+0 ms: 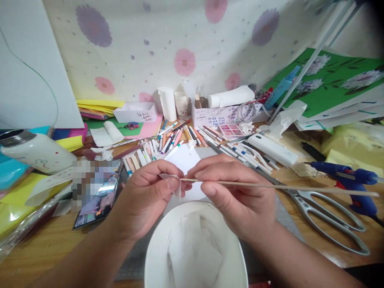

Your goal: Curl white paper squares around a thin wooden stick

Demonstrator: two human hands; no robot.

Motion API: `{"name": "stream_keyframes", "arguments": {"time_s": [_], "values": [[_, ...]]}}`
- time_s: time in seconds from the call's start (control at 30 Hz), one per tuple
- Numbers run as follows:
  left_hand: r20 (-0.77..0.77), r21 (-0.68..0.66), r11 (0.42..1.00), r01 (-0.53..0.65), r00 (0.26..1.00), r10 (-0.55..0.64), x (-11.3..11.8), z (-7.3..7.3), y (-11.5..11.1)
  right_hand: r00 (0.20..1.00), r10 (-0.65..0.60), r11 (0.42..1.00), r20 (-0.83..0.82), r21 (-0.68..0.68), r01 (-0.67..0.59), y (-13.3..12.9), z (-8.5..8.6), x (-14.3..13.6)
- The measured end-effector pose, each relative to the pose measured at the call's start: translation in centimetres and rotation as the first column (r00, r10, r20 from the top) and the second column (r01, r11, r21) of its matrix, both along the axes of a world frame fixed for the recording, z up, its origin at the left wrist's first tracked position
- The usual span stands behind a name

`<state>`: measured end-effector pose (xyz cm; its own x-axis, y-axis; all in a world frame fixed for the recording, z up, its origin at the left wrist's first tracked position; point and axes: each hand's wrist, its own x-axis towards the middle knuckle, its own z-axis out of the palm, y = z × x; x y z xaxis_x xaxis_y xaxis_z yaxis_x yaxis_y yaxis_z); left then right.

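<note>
Paper (pixel 178 193) at a stick's (pixel 279 186) left tip, mid-view.
Clock read from that tip: bottle (pixel 39 151), between 9 and 10; phone (pixel 103 200), between 8 and 9; left hand (pixel 147 200), thumb and fingers pinching the paper at the tip; white tub (pixel 156 248), about 6; right hand (pixel 243 202), fingers bent, pinching the stick; scissors (pixel 301 202) on desk (pixel 55 236), between 3 and 4; glue gun (pixel 345 173), 3.

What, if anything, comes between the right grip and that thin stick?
Nothing visible: the right grip holds the stick directly. At its left end, the left grip pinches a white scrap.
</note>
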<state>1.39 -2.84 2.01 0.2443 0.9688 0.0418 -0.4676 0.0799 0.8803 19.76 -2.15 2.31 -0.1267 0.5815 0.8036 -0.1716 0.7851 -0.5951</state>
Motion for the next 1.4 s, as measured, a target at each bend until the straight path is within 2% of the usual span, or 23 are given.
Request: {"name": "stream_keyframes", "arguments": {"time_s": [0.23, 0.43, 0.5, 0.53, 0.6, 0.63, 0.7, 0.77, 0.8, 0.87, 0.93, 0.97, 1.0, 1.03, 1.07, 1.13, 1.2, 1.3, 1.4], "values": [[0.087, -0.035, 0.993, 0.111, 0.99, -0.107, 0.0, 0.3, -0.2, 0.998, 0.07, 0.998, 0.006, -0.007, -0.07, 0.0, -0.4, 0.2], [0.067, -0.054, 0.995, 0.086, 0.994, -0.083, 0.0, 0.1, -0.1, 0.997, 0.083, 0.997, 0.009, -0.007, -0.083, -0.1, -0.4, 0.2], [-0.042, 0.023, 1.0, 0.011, 0.999, -0.01, -0.2, 0.1, -0.2, 0.997, 0.073, 0.997, 0.003, -0.03, -0.073, -0.2, -0.5, 0.3], [-0.146, 0.094, 0.995, -0.043, 0.988, 0.056, -0.3, 0.1, -0.2, 0.998, 0.06, 0.997, 0.002, -0.045, -0.06, -0.1, -0.6, 0.4], [-0.399, 0.289, 0.952, -0.102, 0.891, 0.217, -0.7, 0.3, -0.4, 1.0, 0.019, 0.998, -0.017, -0.066, -0.02, 0.0, -0.9, 0.7], [-0.521, 0.37, 0.927, -0.068, 0.811, 0.268, -0.9, 0.4, -0.5, 0.999, -0.007, 0.997, -0.038, -0.071, 0.004, 0.2, -1.0, 0.9], [-0.646, 0.457, 0.881, 0.123, 0.726, 0.233, -1.1, 0.7, -0.5, 0.99, -0.051, 0.995, -0.128, -0.09, 0.039, 0.6, -1.4, 1.4], [-0.677, 0.511, 0.813, 0.279, 0.713, 0.18, -1.3, 0.9, -0.4, 0.978, -0.08, 0.986, -0.192, -0.156, 0.05, 1.2, -1.5, 2.1], [-0.673, 0.529, 0.791, 0.307, 0.72, 0.171, -1.3, 0.9, -0.3, 0.971, -0.088, 0.982, -0.224, -0.183, 0.046, 1.5, -1.6, 2.5], [-0.645, 0.563, 0.775, 0.288, 0.74, 0.193, -1.4, 0.9, 0.0, 0.958, -0.108, 0.975, -0.266, -0.218, 0.049, 2.3, -1.5, 3.3], [-0.642, 0.548, 0.805, 0.227, 0.732, 0.23, -1.4, 0.7, 0.2, 0.951, -0.155, 0.969, -0.267, -0.227, 0.094, 3.0, -1.3, 4.3], [-0.636, 0.54, 0.819, 0.195, 0.732, 0.245, -1.5, 0.5, 0.3, 0.96, -0.196, 0.96, -0.2, -0.237, 0.146, 3.4, -1.2, 4.8], [-0.628, 0.529, 0.833, 0.164, 0.735, 0.254, -1.6, 0.3, 0.4, 0.968, -0.246, 0.939, -0.042, -0.256, 0.228, 3.8, -1.1, 5.2], [-0.609, 0.523, 0.843, 0.125, 0.747, 0.267, -1.7, 0.0, 0.5, 0.938, -0.284, 0.906, 0.196, -0.266, 0.33, 4.1, -1.0, 5.6], [-0.603, 0.496, 0.863, 0.095, 0.753, 0.263, -1.8, -0.4, 0.6, 0.839, -0.246, 0.873, 0.485, -0.265, 0.41, 4.4, -1.0, 5.9], [-0.524, 0.477, 0.879, -0.025, 0.794, 0.308, -2.0, -1.1, 1.1, 0.65, -0.088, 0.857, 0.755, -0.275, 0.436, 4.9, -0.9, 6.1], [-0.477, 0.425, 0.899, -0.104, 0.819, 0.32, -2.0, -1.8, 1.6, 0.478, 0.071, 0.858, 0.875, -0.298, 0.418, 5.1, -1.0, 5.8], [-0.468, 0.327, 0.924, -0.198, 0.816, 0.34, -1.6, -2.4, 2.3, 0.227, 0.211, 0.846, 0.951, -0.294, 0.445, 5.1, -1.5, 4.7], [-0.541, 0.298, 0.937, -0.183, 0.776, 0.324, -1.2, -2.4, 2.7, 0.112, 0.264, 0.822, 0.958, -0.284, 0.494, 5.2, -2.0, 3.8]]}}
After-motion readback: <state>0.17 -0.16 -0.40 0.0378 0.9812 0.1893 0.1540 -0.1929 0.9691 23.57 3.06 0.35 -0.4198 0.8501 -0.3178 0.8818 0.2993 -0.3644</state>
